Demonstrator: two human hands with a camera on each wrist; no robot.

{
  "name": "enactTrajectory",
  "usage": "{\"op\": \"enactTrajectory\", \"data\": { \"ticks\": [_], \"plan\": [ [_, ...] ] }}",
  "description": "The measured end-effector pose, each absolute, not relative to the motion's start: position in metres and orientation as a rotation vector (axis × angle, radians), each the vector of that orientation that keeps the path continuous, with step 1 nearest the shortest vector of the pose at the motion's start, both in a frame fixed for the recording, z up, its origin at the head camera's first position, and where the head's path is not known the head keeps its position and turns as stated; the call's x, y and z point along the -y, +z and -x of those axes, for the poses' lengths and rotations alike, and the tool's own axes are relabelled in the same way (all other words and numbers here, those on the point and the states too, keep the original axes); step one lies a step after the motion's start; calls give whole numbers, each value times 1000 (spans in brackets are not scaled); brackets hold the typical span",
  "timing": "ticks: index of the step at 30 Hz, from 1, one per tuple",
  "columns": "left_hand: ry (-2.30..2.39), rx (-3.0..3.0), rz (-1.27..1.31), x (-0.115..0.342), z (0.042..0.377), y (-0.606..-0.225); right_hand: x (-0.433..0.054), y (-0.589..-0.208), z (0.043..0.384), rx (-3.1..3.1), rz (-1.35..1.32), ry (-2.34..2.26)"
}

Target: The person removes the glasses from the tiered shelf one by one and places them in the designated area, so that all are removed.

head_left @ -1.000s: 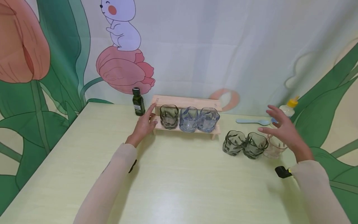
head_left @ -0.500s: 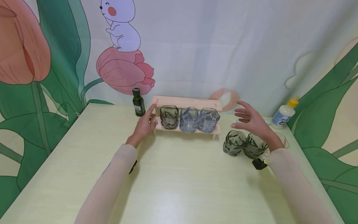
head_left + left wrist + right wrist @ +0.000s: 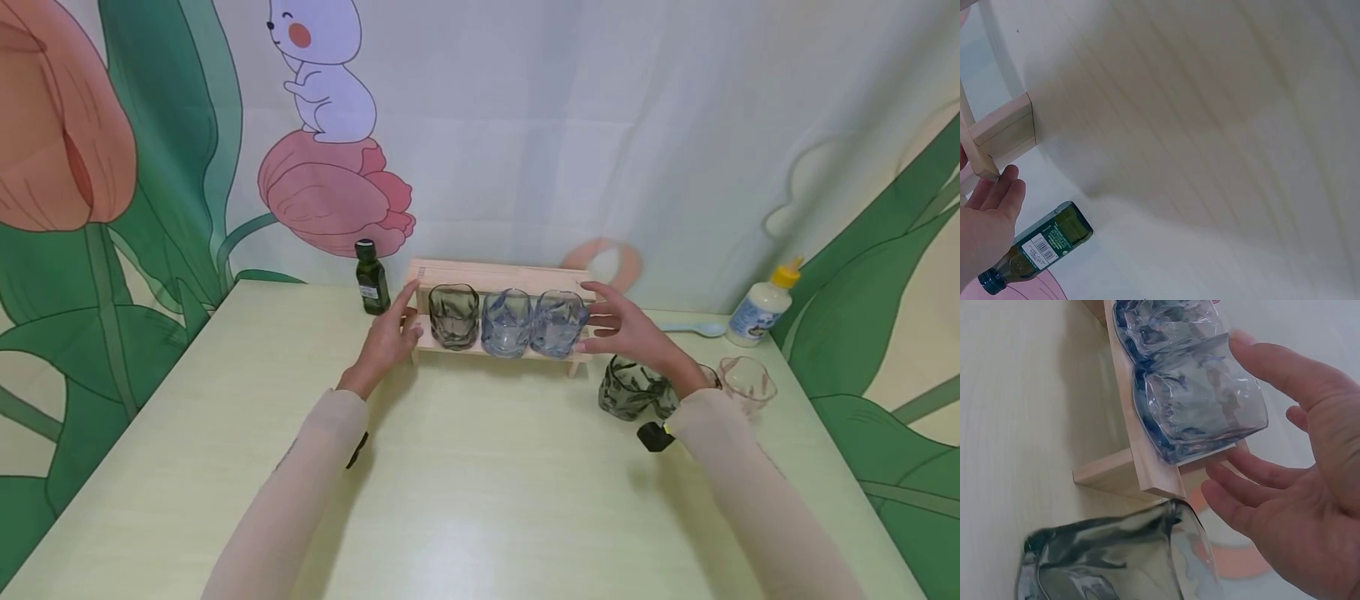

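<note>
A two-step wooden rack [image 3: 495,273] stands at the back of the table. On its lower step sit one smoky grey glass [image 3: 454,317] and two bluish glasses [image 3: 506,323], side by side. My left hand [image 3: 382,346] holds the rack's left end, thumb in front and fingers round the side; the left wrist view shows the fingertips against the wood. At the other end, my right hand [image 3: 630,333] has its thumb and fingers spread around the rightmost bluish glass [image 3: 1204,394] and the rack's end. The thumb tip is close to that glass's rim; contact is unclear.
A dark green bottle [image 3: 372,279] stands left of the rack. Two grey glasses [image 3: 626,390], one partly behind my right wrist, and a pinkish glass [image 3: 750,382] are on the right. Behind them are a pale blue spoon [image 3: 701,329] and a yellow-capped bottle [image 3: 759,312].
My right hand has moved left, from above the pinkish glass across the grey glasses to the rack's right end. The left hand and the rack have stayed put.
</note>
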State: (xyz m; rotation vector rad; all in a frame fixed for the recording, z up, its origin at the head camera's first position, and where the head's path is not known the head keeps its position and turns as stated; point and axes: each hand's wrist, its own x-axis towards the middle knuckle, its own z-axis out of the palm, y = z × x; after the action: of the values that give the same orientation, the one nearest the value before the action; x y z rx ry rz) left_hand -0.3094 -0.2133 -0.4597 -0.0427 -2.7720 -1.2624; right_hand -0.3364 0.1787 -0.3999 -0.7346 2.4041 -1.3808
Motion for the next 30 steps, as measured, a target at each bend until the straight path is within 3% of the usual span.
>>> {"op": "enactTrajectory", "data": {
  "ticks": [30],
  "plan": [
    [-1259,2748,103,214,308,-461,-145,-417,348,-2543,640,-1264]
  ]
}}
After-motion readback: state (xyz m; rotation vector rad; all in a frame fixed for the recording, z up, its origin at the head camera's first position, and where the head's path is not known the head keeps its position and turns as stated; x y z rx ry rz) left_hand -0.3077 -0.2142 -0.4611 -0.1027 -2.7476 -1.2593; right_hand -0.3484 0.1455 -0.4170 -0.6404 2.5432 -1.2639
